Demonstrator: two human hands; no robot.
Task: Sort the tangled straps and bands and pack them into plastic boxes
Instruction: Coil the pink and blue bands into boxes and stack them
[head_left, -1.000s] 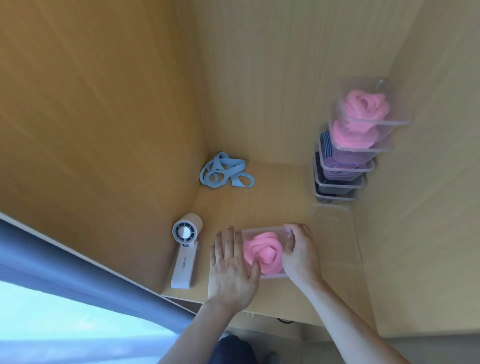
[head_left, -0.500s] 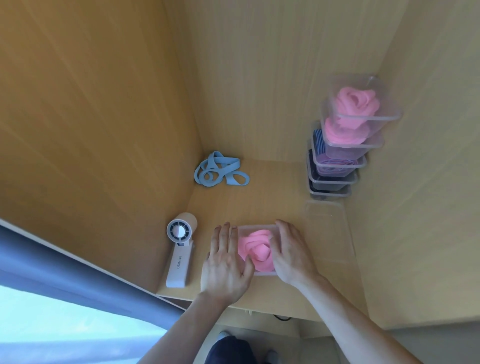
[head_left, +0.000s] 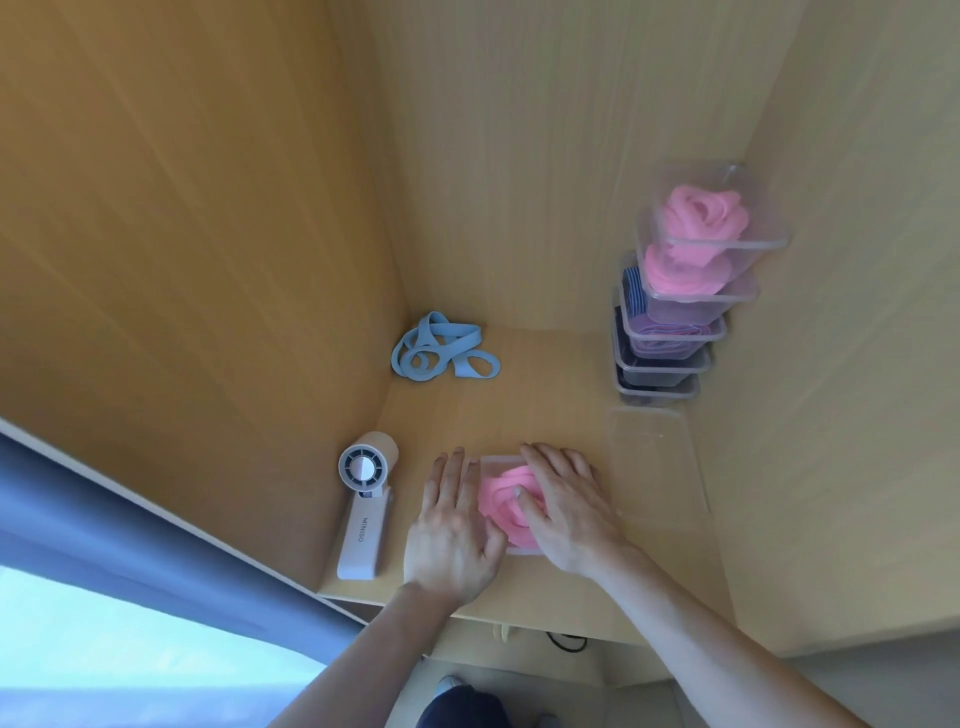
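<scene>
A clear plastic box (head_left: 491, 461) lies near the desk's front edge with a rolled pink band (head_left: 504, 501) inside. My left hand (head_left: 452, 530) lies flat with straight fingers on the box's left side. My right hand (head_left: 566, 506) lies flat over its right half, thumb on the pink band. A tangle of light blue bands (head_left: 441, 353) sits loose in the far left corner. Several stacked clear boxes (head_left: 670, 312) stand at the far right, filled with pink, purple and dark bands.
A white hand-held fan (head_left: 363, 499) lies left of my left hand. Clear empty boxes or lids (head_left: 654, 457) rest right of my right hand. Wooden walls (head_left: 519, 156) close in the desk on three sides. A blue curtain (head_left: 130, 519) hangs at lower left.
My right hand moved from the box's right edge to flat over the pink band. The view shifted slightly. My left hand stayed in place.
</scene>
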